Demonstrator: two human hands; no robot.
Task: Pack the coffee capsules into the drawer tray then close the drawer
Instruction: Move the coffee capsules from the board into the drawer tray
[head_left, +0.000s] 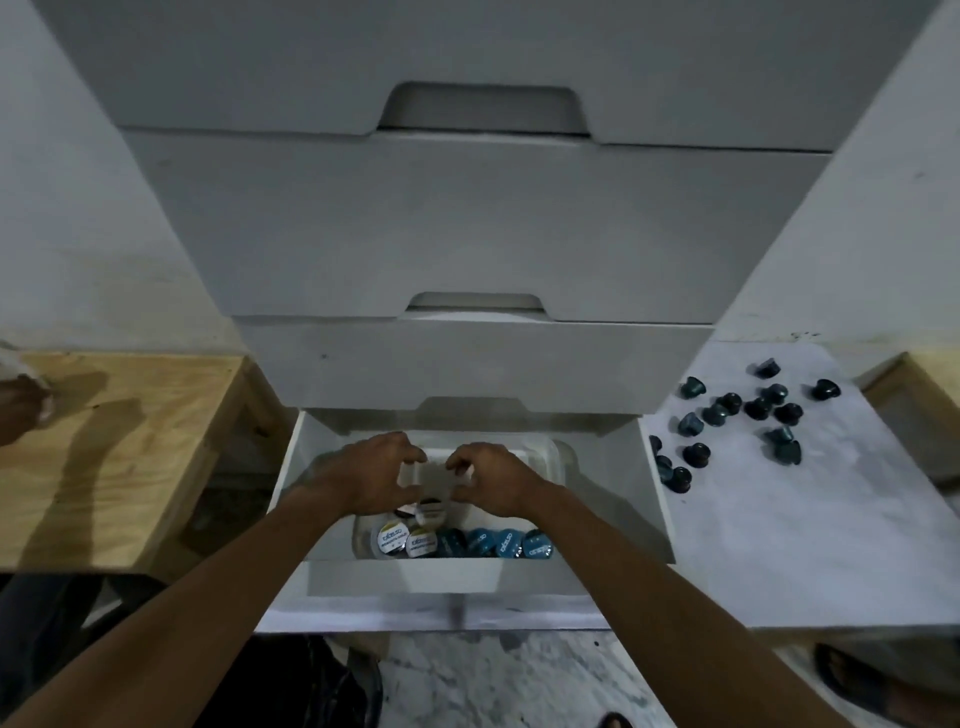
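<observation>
Hands (431, 480) blurred over tray (558, 452); grip unclear, capsules (483, 543) part-hidden.

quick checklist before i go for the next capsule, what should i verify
1. Drawer open enough to reach in: ok, pulled well out.
2. Clear tray sitting inside the drawer: ok.
3. Front row of capsules packed side by side: ok, white-lidded at the left, blue to the right.
4. Left hand and right hand free for a new grip: cannot tell, both curl over the tray middle and blur hides what the fingers hold.
5. Loose capsules left to pack: not ok, many still lie on the white surface to the right.
6. Drawer closed: not ok, not yet.
</observation>
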